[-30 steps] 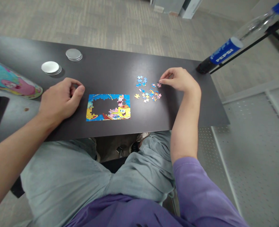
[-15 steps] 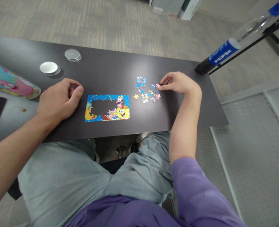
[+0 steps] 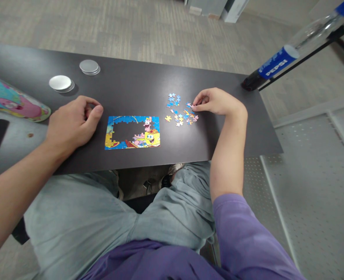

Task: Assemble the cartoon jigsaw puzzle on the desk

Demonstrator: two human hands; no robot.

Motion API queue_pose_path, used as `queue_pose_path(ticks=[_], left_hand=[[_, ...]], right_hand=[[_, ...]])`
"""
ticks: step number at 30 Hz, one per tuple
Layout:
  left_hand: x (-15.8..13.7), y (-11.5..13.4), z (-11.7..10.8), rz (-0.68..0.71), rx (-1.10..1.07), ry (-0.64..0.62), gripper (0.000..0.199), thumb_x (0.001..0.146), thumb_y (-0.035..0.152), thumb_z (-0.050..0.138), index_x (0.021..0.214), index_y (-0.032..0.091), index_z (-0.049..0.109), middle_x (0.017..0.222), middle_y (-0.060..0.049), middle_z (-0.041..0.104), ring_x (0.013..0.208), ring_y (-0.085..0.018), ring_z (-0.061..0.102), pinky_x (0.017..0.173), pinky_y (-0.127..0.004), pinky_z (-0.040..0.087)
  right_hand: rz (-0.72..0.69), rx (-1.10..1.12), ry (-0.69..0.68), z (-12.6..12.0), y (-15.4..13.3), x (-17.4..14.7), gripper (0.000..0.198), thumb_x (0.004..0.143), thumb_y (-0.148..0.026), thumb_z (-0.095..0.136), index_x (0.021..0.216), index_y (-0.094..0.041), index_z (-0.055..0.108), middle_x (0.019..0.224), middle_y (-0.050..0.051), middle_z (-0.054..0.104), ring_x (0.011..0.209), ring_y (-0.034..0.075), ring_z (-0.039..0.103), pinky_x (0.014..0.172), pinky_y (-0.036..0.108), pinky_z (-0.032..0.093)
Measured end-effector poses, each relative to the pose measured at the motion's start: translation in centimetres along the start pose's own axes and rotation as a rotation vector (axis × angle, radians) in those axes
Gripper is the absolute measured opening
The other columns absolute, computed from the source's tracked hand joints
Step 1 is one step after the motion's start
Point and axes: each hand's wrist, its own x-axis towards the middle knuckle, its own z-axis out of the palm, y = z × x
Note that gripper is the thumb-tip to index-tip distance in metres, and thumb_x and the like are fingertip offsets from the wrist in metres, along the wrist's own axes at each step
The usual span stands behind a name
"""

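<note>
My right hand (image 3: 211, 102) is closed, thumb and fingers pinching a pink puzzle piece (image 3: 193, 105) at the right side of the loose puzzle pieces (image 3: 180, 117). Most of that piece is covered by my fingertips. To the left of the pile lies a partly joined jigsaw puzzle (image 3: 152, 139), its blue and yellow border around an open middle where the dark table shows. My left hand (image 3: 74, 121) rests on the table left of the puzzle, fingers curled in and thumb against them. Nothing shows in it.
Two stacks of round silvery discs, a nearer stack (image 3: 61, 83) and a farther stack (image 3: 89, 67), stand at the back left. A cartoon-printed canister (image 3: 17, 99) lies at the left. A Pepsi bottle (image 3: 276, 64) stands at the table's (image 3: 131, 85) far right corner.
My right hand has shifted slightly left, taking the pink piece toward the blue piece beside it. My left hand and the joined puzzle have stayed in place.
</note>
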Motion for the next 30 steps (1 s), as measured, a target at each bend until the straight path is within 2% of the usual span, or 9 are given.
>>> queue_pose_path(ticks=[3, 9, 14, 19, 22, 26, 30], left_hand=[[0.0, 0.0, 0.0, -0.005, 0.001, -0.002, 0.077, 0.107, 0.059, 0.037, 0.153, 0.015, 0.083, 0.120, -0.017, 0.085, 0.110, -0.038, 0.079, 0.088, -0.042, 0.042], [0.0, -0.2, 0.1, 0.006, -0.016, 0.003, 0.077, 0.109, 0.060, 0.038, 0.153, 0.016, 0.083, 0.121, -0.016, 0.086, 0.111, -0.038, 0.080, 0.088, -0.042, 0.042], [-0.1, -0.1, 0.1, 0.000, -0.008, 0.002, 0.076, 0.109, 0.060, 0.038, 0.153, 0.017, 0.083, 0.120, -0.016, 0.085, 0.112, -0.039, 0.081, 0.088, -0.043, 0.045], [-0.1, 0.1, 0.0, -0.018, 0.007, -0.007, 0.076, 0.109, 0.060, 0.036, 0.154, 0.018, 0.081, 0.123, -0.016, 0.084, 0.115, -0.039, 0.080, 0.094, -0.043, 0.052], [-0.2, 0.1, -0.1, -0.024, 0.010, -0.010, 0.075, 0.109, 0.060, 0.037, 0.154, 0.019, 0.081, 0.123, -0.016, 0.084, 0.116, -0.039, 0.080, 0.098, -0.044, 0.056], [-0.2, 0.2, -0.2, -0.026, 0.000, -0.009, 0.072, 0.110, 0.059, 0.039, 0.154, 0.019, 0.081, 0.124, -0.016, 0.085, 0.119, -0.039, 0.080, 0.100, -0.044, 0.057], [-0.1, 0.0, -0.1, -0.017, -0.003, -0.012, 0.070, 0.111, 0.059, 0.041, 0.153, 0.020, 0.081, 0.124, -0.016, 0.086, 0.119, -0.040, 0.081, 0.097, -0.044, 0.055]], right_hand=[[-0.003, 0.018, -0.014, 0.2, -0.3, 0.0, 0.049, 0.082, -0.066, 0.118, 0.094, -0.029, 0.088, 0.093, 0.007, 0.090, 0.091, 0.032, 0.080, 0.085, 0.046, 0.061], [-0.037, -0.024, 0.041, 0.5, -1.2, -0.2, 0.037, 0.087, -0.051, 0.115, 0.096, -0.028, 0.088, 0.090, 0.007, 0.087, 0.093, 0.032, 0.081, 0.091, 0.047, 0.063], [-0.031, -0.047, 0.072, 0.3, -1.5, -0.5, 0.042, 0.085, -0.056, 0.117, 0.095, -0.028, 0.088, 0.092, 0.007, 0.088, 0.097, 0.034, 0.082, 0.090, 0.046, 0.062], [-0.163, -0.021, 0.007, 1.7, -3.4, -0.4, 0.030, 0.089, -0.047, 0.112, 0.093, -0.027, 0.090, 0.101, 0.005, 0.090, 0.090, 0.027, 0.079, 0.085, 0.043, 0.060], [-0.222, -0.048, -0.021, 2.5, -4.3, -0.2, 0.026, 0.092, -0.045, 0.109, 0.093, -0.027, 0.091, 0.105, 0.005, 0.091, 0.090, 0.026, 0.079, 0.088, 0.043, 0.061], [-0.179, -0.096, 0.063, 2.0, -4.1, -0.4, 0.021, 0.100, -0.046, 0.103, 0.097, -0.030, 0.091, 0.102, 0.007, 0.090, 0.097, 0.030, 0.081, 0.096, 0.048, 0.065], [-0.129, -0.109, 0.127, 1.6, -3.9, -0.6, 0.023, 0.101, -0.052, 0.102, 0.104, -0.031, 0.092, 0.100, 0.009, 0.089, 0.106, 0.036, 0.083, 0.102, 0.052, 0.067]])
